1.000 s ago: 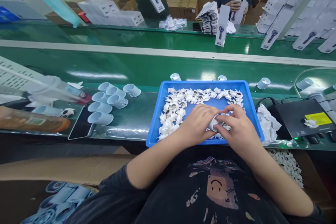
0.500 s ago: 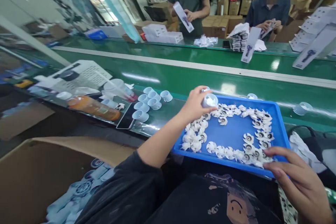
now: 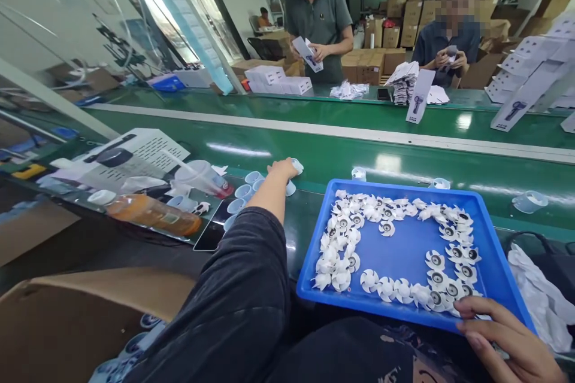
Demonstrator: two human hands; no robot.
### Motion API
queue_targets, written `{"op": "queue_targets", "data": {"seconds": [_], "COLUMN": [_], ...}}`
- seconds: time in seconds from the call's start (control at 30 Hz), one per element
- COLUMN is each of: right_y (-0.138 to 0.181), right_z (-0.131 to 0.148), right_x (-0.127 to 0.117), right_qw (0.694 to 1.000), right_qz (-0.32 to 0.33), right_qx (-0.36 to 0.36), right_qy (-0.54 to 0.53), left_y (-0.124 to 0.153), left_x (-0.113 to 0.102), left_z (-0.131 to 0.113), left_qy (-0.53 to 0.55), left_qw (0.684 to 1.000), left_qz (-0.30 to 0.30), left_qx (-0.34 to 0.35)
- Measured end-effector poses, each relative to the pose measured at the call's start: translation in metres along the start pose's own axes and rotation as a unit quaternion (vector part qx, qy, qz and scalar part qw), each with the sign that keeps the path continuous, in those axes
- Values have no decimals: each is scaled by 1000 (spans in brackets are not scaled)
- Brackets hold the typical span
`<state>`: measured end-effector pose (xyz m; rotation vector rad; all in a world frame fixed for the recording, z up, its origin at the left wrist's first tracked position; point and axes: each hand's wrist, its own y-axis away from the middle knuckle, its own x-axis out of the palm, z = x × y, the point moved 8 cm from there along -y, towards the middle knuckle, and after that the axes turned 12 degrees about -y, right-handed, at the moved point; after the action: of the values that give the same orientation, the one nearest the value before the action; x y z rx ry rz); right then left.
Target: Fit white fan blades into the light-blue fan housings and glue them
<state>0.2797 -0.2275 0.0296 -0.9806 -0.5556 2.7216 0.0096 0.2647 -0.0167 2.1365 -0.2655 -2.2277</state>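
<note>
**Left hand out at the tubes, right hand on the tray rim**

My hands are well apart. The left hand [image 3: 282,169] is stretched out ahead of me over the green desk [image 3: 309,221], and its fingers are closed on a small white tube [image 3: 297,165], which sits at the fingertips just past the far end of a cluster of similar tubes [image 3: 245,191]. The sleeve of that arm is dark and hides part of the cluster.

The right hand [image 3: 507,338] lies low at the near right corner of the blue tray [image 3: 404,251]. Its fingers are spread and rest on the tray's near rim, gripping nothing that I can see.

The tray stands on the desk straight in front of me. White fan wheels [image 3: 344,233] lie along its left, far, right and near sides, with the middle bare. To the right of the tray is a crumpled white cloth [image 3: 539,296].

Left of the tubes I see a dark phone [image 3: 214,226] lying flat, an orange bottle [image 3: 153,215] on its side, a clear cup with a straw [image 3: 200,176] and a printed sheet [image 3: 135,152]. A cardboard box [image 3: 90,305] sits below the desk at my left.

Beyond the tray runs the green conveyor belt [image 3: 314,149]. Across it, one person [image 3: 321,18] stands holding a white carton [image 3: 305,52], and a second person [image 3: 444,42] sits with both hands together on something small.
</note>
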Motion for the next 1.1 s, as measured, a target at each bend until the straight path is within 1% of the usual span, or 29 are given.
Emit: {"op": "queue_targets", "data": {"seconds": [0.1,0.17,0.23,0.3,0.37,0.4,0.43,0.47,0.5,0.53,0.57,0.6,0.63,0.67,0.7,0.73,0.77,0.8,0.83,0.87,0.9,0.93,0.97,1.0,1.1], "right_y": [-4,-10,-20,-29,-34,-34,-32,-29,-24,-19,-14,-7,1,11,21,30,35,34,30,23,14,5,-3,-11,-34], "right_z": [0,1,6,14,20,23,25,26,28,29,30,32,37,43,48,50,48,39,25,8,-6,-15,-19,-18,4], "right_x": [4,7,9,12,13,13,12,8,3,-5,-16,-31,-50,-70,-89,-106,-121,-137,-151,-160,-162,-158,-152,-144,-118], "right_qw": [1000,1000,1000,999,998,998,998,998,998,997,994,986,966,930,880,828,795,795,819,849,868,876,875,873,863], "right_qz": [5,6,7,13,17,15,8,-5,-24,-49,-87,-143,-218,-303,-386,-455,-500,-523,-528,-516,-494,-468,-448,-428,-362], "right_qx": [9,14,4,-17,-36,-42,-47,-51,-56,-61,-67,-81,-109,-138,-159,-171,-160,-136,-103,-67,-41,-21,-7,0,4], "right_qy": [-8,-17,-30,-47,-56,-55,-49,-42,-31,-15,6,39,90,157,226,280,303,276,197,88,-22,-115,-184,-233,-352], "left_y": [6,16,31,48,65,74,84,95,105,116,126,136,148,162,178,195,214,232,250,268,283,297,309,319,347], "left_x": [-2,-2,0,-2,-10,-17,-26,-35,-43,-49,-51,-51,-49,-48,-47,-47,-48,-48,-49,-48,-47,-45,-41,-37,-26], "left_z": [9,18,24,24,17,12,7,1,-5,-12,-21,-34,-49,-64,-79,-95,-110,-123,-136,-148,-158,-167,-176,-184,-207], "left_qy": [-36,-54,-66,-74,-77,-51,0,76,173,279,378,452,503,532,541,533,516,493,469,447,427,408,387,363,284], "left_qw": [999,998,996,994,991,990,986,977,958,928,892,857,826,800,781,768,758,747,734,719,703,692,688,691,713], "left_qz": [-5,7,16,-6,-51,-86,-126,-161,-184,-186,-161,-113,-57,-3,43,79,103,117,125,129,130,130,128,125,103], "left_qx": [25,43,60,79,95,100,107,120,139,163,190,221,250,277,309,346,386,429,474,516,553,581,600,613,633]}}
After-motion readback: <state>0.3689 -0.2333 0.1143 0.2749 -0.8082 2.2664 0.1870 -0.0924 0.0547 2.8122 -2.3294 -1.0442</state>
